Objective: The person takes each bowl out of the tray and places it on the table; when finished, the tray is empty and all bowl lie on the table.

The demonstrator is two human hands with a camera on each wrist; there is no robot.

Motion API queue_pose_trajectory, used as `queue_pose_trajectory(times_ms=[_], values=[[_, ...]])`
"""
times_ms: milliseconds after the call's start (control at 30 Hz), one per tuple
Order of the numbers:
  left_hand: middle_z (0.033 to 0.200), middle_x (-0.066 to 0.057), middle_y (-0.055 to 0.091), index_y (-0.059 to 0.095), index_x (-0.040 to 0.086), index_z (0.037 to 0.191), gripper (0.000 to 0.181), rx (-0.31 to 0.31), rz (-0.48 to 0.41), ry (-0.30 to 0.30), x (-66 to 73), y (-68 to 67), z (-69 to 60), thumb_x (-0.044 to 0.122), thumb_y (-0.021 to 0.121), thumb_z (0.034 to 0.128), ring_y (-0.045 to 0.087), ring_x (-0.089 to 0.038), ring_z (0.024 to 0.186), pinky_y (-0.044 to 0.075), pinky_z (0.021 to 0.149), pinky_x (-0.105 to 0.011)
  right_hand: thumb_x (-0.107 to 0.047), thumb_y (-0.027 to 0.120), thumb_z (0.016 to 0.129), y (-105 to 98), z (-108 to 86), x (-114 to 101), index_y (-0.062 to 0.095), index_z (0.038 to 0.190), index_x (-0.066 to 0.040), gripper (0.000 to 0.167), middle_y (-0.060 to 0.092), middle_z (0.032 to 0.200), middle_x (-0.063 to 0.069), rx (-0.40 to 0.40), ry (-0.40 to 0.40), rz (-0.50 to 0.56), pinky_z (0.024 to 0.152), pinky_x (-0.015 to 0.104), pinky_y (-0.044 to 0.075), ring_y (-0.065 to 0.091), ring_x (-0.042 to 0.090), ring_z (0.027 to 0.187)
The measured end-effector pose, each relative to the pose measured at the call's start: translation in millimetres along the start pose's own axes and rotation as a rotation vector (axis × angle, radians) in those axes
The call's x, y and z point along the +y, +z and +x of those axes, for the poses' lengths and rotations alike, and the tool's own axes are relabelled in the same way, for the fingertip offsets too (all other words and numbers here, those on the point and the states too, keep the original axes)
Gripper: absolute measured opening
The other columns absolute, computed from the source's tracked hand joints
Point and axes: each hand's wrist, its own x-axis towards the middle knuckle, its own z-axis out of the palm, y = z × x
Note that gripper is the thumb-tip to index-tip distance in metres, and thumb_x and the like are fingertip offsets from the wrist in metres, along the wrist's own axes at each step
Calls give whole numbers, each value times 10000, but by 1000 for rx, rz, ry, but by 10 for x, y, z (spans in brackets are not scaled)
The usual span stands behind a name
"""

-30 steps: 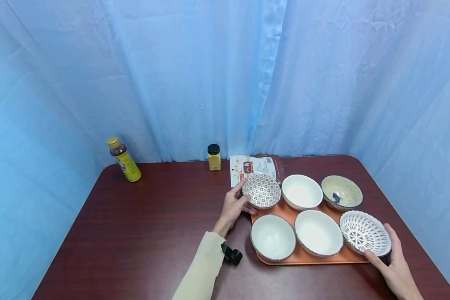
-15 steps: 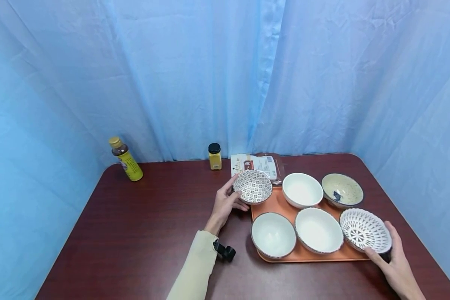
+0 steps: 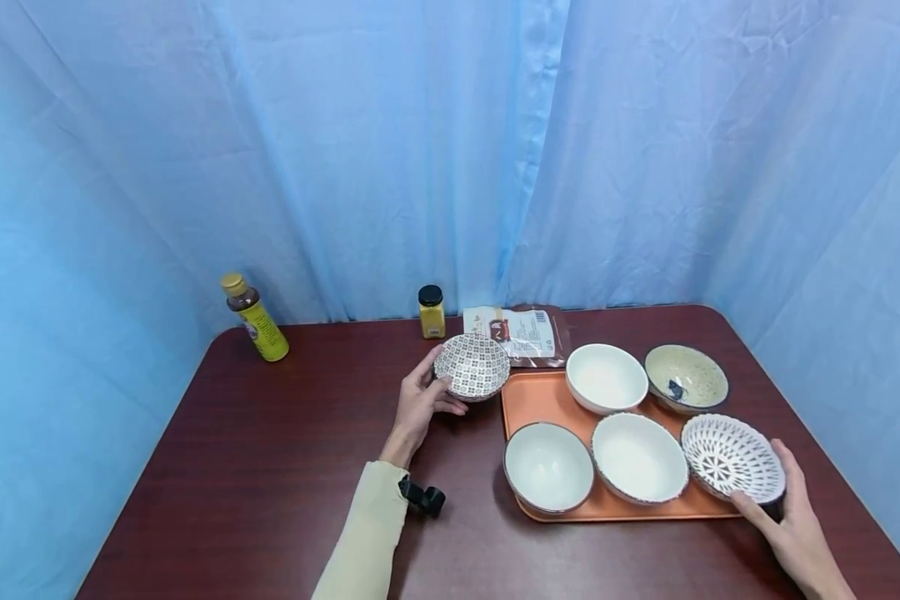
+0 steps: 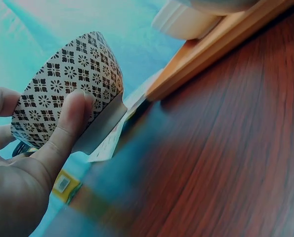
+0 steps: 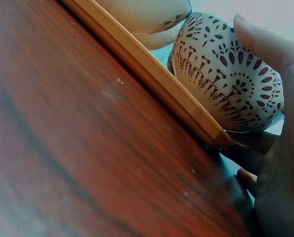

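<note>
My left hand (image 3: 415, 407), pinching a grey-patterned round ceramic bowl (image 3: 474, 367), has moved off the orange rectangular tray (image 3: 531, 402), apparently unloading it, while my right hand (image 3: 793, 518) grips a black-patterned round ceramic bowl (image 3: 737, 457).

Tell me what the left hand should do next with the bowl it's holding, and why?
I think the left hand should gently lower the checkered flower-print bowl onto the table: the bowl looks lifted and is held mostly left of the orange tray, with the table below.
</note>
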Motion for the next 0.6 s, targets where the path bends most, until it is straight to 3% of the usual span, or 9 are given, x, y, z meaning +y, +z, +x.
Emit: queue_pose_trajectory(times_ms=[100, 167, 333, 500, 567, 600], values=[[1555, -235, 411, 296, 122, 1583, 644, 14, -3, 0, 15, -77, -8, -20, 459, 976, 704, -184, 577, 625, 568, -310, -188, 576, 1002, 0, 9, 6, -124, 1614, -217, 931, -158, 1674, 194, 1, -3, -7, 1135, 46, -63, -100, 132, 1552], [1554, -244, 408, 288, 117, 1585, 650, 19, -3, -2, 20, -122, -15, -27, 455, 973, 705, -185, 578, 625, 568, -304, -183, 579, 1000, -3, 13, 10, -124, 1614, -221, 934, -155, 1674, 193, 2, -10, -13, 1036, -42, -29, -89, 102, 1544], [1568, -247, 385, 257, 101, 1593, 662, 30, -2, 0, 21, -224, -51, -29, 452, 975, 708, -186, 581, 626, 572, -305, -155, 588, 994, -9, 14, 9, -120, 1610, -264, 945, -147, 1680, 176, 11, -23, -22, 914, -109, 10, -58, -50, 1485], [1569, -265, 371, 220, 52, 1596, 667, 35, -3, -1, -7, -313, -77, -45, 446, 976, 706, -183, 569, 625, 564, -307, -167, 576, 1000, -8, 6, 5, -130, 1608, -262, 936, -163, 1677, 176, 1, -10, -9, 1150, 57, -67, -98, 22, 1525], [1562, -268, 380, 216, 43, 1596, 670, 38, -8, -5, -18, -335, -84, -48, 445, 973, 706, -184, 564, 623, 558, -305, -172, 569, 1003, -9, 2, 4, -137, 1608, -250, 933, -169, 1672, 193, -6, -2, 1, 1206, 169, -105, -118, 124, 1548], [1558, -269, 385, 214, 43, 1596, 671, 39, -10, -7, -21, -342, -87, -49, 443, 972, 706, -186, 563, 622, 556, -304, -176, 568, 1003, -9, 2, 3, -140, 1607, -254, 934, -169, 1671, 196, -6, 1, 0, 1206, 171, -105, -117, 126, 1546]])
